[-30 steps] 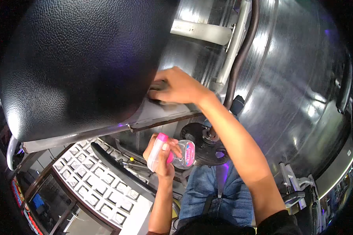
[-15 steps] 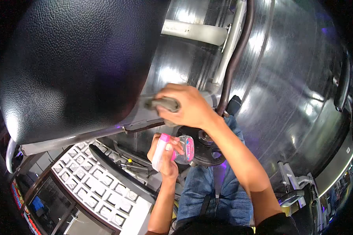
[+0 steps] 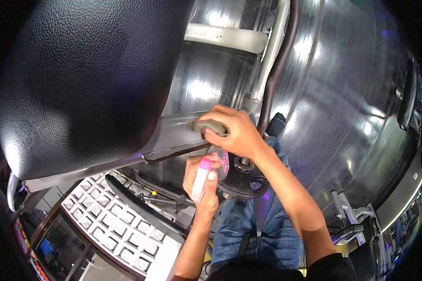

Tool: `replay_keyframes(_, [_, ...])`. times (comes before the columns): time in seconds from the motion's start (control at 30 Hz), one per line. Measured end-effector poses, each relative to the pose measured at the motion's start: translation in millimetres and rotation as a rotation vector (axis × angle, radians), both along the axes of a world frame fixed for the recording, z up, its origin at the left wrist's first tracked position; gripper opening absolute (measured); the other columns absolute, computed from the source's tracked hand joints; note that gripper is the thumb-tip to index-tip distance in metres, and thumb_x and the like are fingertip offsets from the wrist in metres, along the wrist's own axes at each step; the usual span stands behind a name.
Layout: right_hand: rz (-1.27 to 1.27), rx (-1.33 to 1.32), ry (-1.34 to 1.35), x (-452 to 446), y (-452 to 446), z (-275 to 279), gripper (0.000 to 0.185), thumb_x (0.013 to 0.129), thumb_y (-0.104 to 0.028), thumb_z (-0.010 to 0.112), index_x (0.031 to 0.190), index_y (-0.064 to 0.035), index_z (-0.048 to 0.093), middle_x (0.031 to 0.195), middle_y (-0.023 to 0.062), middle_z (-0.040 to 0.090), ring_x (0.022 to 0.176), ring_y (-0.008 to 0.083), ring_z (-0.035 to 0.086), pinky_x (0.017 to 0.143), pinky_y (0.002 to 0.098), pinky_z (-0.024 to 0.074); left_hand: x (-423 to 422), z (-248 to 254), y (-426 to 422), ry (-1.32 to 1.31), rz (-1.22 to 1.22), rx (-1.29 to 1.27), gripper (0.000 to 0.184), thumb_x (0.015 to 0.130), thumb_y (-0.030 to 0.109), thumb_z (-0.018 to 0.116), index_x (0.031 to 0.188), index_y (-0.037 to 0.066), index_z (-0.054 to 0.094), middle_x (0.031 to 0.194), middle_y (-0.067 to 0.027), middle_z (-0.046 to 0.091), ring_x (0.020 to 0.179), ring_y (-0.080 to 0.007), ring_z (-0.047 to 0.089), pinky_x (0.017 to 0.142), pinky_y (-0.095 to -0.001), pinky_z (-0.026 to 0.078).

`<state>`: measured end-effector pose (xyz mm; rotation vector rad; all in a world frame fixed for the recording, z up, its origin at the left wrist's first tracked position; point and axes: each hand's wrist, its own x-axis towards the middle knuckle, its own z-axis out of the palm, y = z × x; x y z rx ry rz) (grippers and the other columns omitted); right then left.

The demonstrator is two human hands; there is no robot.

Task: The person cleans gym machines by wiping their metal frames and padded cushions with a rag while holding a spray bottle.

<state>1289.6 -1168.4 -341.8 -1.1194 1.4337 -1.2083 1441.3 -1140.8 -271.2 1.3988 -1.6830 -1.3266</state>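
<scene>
So using the big black, pebbled-leather pad [image 3: 89,89] as the landmark: your right grip [image 3: 237,133] is just off its lower right edge, closed around a thick grey-green cloth-like wad [image 3: 211,126]. Could be a rag or a sponge, I honestly can't tell which. You've got that wad at the right end of the flat grey metal frame piece [image 3: 173,129] sticking out from under the pad, though whether it's really pressing on the metal is hard to say. Your left grip [image 3: 211,191] sits lower, below and to the right of the pad, wrapped around a clear plastic spray bottle with a pink top [image 3: 201,180]. The bottle's body is partly tucked behind your fingers, near your other wrist. Further right of the pad, past the bottle, there's a round black plate [image 3: 241,188] sitting above your blue denim jeans [image 3: 232,227]. Straight below the pad is the white panel with rows of raised squares [image 3: 117,215], and right of the pad's upper part there's a pale metal bar [image 3: 229,38].
</scene>
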Motion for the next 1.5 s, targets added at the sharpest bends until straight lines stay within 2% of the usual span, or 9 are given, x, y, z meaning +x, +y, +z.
replay_keyframes(0.17, [-0.032, 0.104, 0.223, -15.4, -4.7, -59.4, 0.026, 0.082, -0.026, 0.065, 0.099, -0.0071, 0.069, 0.091, 0.0140, 0.067, 0.084, 0.0346, 0.065, 0.077, 0.0429, 0.0515, -1.5, -0.1, 11.6, -0.057, -0.097, -0.017, 0.054, 0.096, 0.055, 0.046, 0.096, 0.001, 0.055, 0.106, -0.0179, 0.064, 0.102, -0.0297, 0.060, 0.099, -0.0475, 0.041])
replay_keyframes(0.23, [0.284, 0.423, 0.287, -22.4, -34.6, -55.3, 0.034, 0.080, -0.037, 0.063, 0.103, -0.0135, 0.071, 0.100, 0.0152, 0.069, 0.094, 0.0372, 0.065, 0.082, 0.0448, 0.0525, -3.8, -0.1, 17.1, -0.055, -0.065, 0.029, 0.055, 0.095, 0.056, 0.045, 0.098, 0.002, 0.055, 0.110, -0.0189, 0.063, 0.104, -0.0303, 0.060, 0.098, -0.0468, 0.042])
replay_keyframes(0.57, [0.318, 0.087, 0.046, -0.6, -68.0, -55.9, 0.049, 0.075, -0.047, 0.067, 0.109, -0.0113, 0.071, 0.103, 0.0217, 0.068, 0.096, 0.0398, 0.065, 0.090, 0.0433, 0.0496, -9.5, -14.8, 31.4, 0.062, -0.010, 0.176, 0.053, 0.094, 0.053, 0.052, 0.103, 0.001, 0.055, 0.132, -0.0239, 0.051, 0.112, -0.0346, 0.058, 0.095, -0.0462, 0.044])
replay_keyframes(0.67, [0.493, 0.461, 0.190, -27.2, -52.2, -100.4, 0.051, 0.076, -0.051, 0.066, 0.109, -0.0122, 0.071, 0.107, 0.0209, 0.067, 0.099, 0.0359, 0.065, 0.089, 0.0422, 0.0502, -7.7, -16.5, 26.5, 0.103, -0.007, 0.172, 0.048, 0.094, 0.047, 0.055, 0.102, 0.000, 0.056, 0.134, -0.0245, 0.049, 0.114, -0.0347, 0.057, 0.098, -0.0478, 0.043])
replay_keyframes(0.8, [0.631, 0.687, 0.375, -26.2, -64.6, -134.5, 0.048, 0.078, -0.048, 0.064, 0.109, -0.0126, 0.071, 0.108, 0.0143, 0.069, 0.101, 0.0327, 0.066, 0.089, 0.0405, 0.0510, -7.5, -16.2, 19.0, 0.064, -0.005, 0.133, 0.047, 0.095, 0.046, 0.055, 0.102, 0.000, 0.056, 0.135, -0.0254, 0.048, 0.114, -0.0356, 0.057, 0.100, -0.0484, 0.042])
replay_keyframes(0.93, [0.509, 0.474, -0.074, -19.3, -71.8, -64.0, 0.046, 0.076, -0.046, 0.063, 0.110, -0.0154, 0.072, 0.108, 0.0156, 0.069, 0.102, 0.0325, 0.065, 0.092, 0.0412, 0.0492, -13.2, -13.1, 14.1, 0.062, 0.034, 0.147, 0.049, 0.095, 0.049, 0.054, 0.102, 0.000, 0.056, 0.136, -0.0263, 0.048, 0.115, -0.0367, 0.057, 0.100, -0.0492, 0.042])
replay_keyframes(1.07, [0.298, 0.078, -0.054, -8.3, -49.1, -50.4, 0.035, 0.081, -0.032, 0.064, 0.106, -0.0083, 0.071, 0.104, 0.0159, 0.069, 0.096, 0.0317, 0.067, 0.087, 0.0360, 0.0504, -13.6, -9.9, 12.1, -0.052, 0.047, 0.197, 0.062, 0.092, 0.063, 0.045, 0.105, 0.003, 0.051, 0.134, -0.0269, 0.048, 0.112, -0.0373, 0.059, 0.103, -0.0510, 0.038])
replay_keyframes(1.4, [0.518, 0.768, 0.580, -13.9, -42.0, -90.0, 0.041, 0.089, -0.039, 0.052, 0.116, -0.0098, 0.063, 0.115, 0.0177, 0.065, 0.102, 0.0371, 0.063, 0.090, 0.0454, 0.0501, -6.2, -17.3, 13.8, -0.027, 0.104, 0.275, 0.065, 0.093, 0.064, 0.041, 0.115, 0.004, 0.048, 0.131, -0.0269, 0.051, 0.120, -0.0345, 0.053, 0.108, -0.0486, 0.031])
replay_keyframes(1.5, [0.274, 0.523, 0.353, -11.6, -22.5, -45.3, 0.038, 0.088, -0.033, 0.055, 0.114, -0.0043, 0.059, 0.108, 0.0218, 0.061, 0.098, 0.0413, 0.062, 0.083, 0.0506, 0.0504, -2.1, -21.0, 14.1, -0.103, 0.069, 0.262, 0.067, 0.093, 0.065, 0.038, 0.117, 0.004, 0.047, 0.126, -0.0255, 0.056, 0.125, -0.0322, 0.049, 0.111, -0.0481, 0.027])
